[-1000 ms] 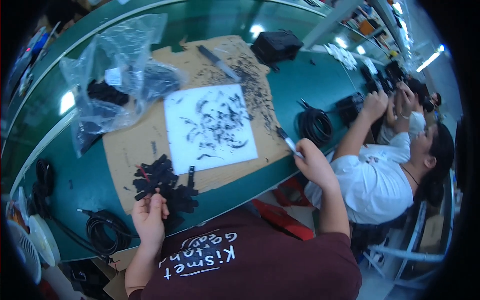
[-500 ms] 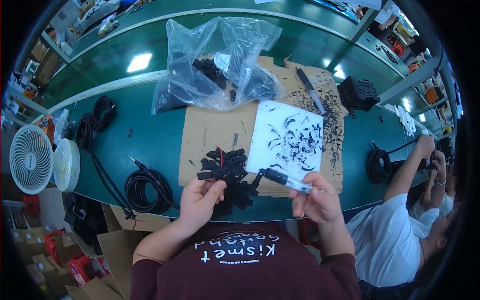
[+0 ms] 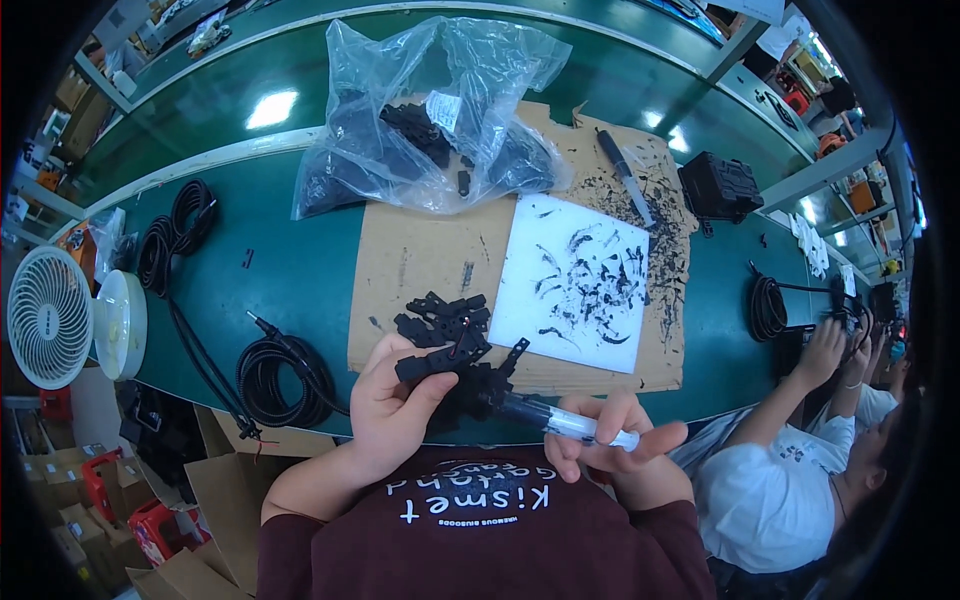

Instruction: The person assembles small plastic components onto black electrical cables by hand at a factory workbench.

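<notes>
Between the thumb and fingers of my left hand [image 3: 388, 408] is a small black plastic part [image 3: 424, 366]. More black plastic parts [image 3: 452, 312] lie heaped right behind it on the cardboard's near edge. My right hand [image 3: 612, 425] is closed round a pen-shaped tool [image 3: 570, 422] with a clear barrel and a black front end. That black end points left, toward the parts by my left hand; its tip is lost against the dark pieces. A white board [image 3: 520, 300] with black shavings and marks lies beyond my right hand.
A clear plastic bag [image 3: 350, 150] of black parts stands at the back of the cardboard [image 3: 400, 240]. A similar pen-shaped tool [image 3: 624, 178] lies behind the board. Coiled black cables [image 3: 285, 385] and a white fan [image 3: 50, 315] are at left. A co-worker [image 3: 770, 490] sits at right.
My right hand has brought the pen-shaped tool left and nearer to me, its black end now at the parts. The black part in my left hand has turned and tilted.
</notes>
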Motion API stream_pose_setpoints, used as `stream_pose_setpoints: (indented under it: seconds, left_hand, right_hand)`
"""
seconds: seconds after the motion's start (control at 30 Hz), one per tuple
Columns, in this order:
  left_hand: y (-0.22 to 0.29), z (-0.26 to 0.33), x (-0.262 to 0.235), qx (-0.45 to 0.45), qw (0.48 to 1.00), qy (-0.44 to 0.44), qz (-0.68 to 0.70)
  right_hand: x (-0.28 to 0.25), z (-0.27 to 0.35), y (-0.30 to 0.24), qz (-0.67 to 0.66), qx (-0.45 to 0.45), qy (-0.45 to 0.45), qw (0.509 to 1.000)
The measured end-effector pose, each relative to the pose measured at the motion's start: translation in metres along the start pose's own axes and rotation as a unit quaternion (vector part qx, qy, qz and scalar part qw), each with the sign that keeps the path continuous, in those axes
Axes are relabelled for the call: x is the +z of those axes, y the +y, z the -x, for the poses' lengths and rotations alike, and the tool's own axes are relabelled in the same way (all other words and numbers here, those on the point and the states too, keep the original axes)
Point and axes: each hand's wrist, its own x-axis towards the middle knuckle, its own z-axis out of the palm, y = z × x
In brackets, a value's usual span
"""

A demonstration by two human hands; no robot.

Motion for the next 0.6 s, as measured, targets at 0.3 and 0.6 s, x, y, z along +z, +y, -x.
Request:
stream_pose_setpoints:
  seconds: [0.3,0.6]
  left_hand:
    - [0.002,0.0,0.002,0.056,0.996,0.006,-0.07]
    - [0.002,0.005,0.003,0.092,0.987,0.016,-0.127]
  right_hand:
    - [0.006,-0.001,-0.001,0.035,0.001,0.044,0.998]
    - [0.013,-0.007,-0.011,0.369,-0.029,0.049,0.928]
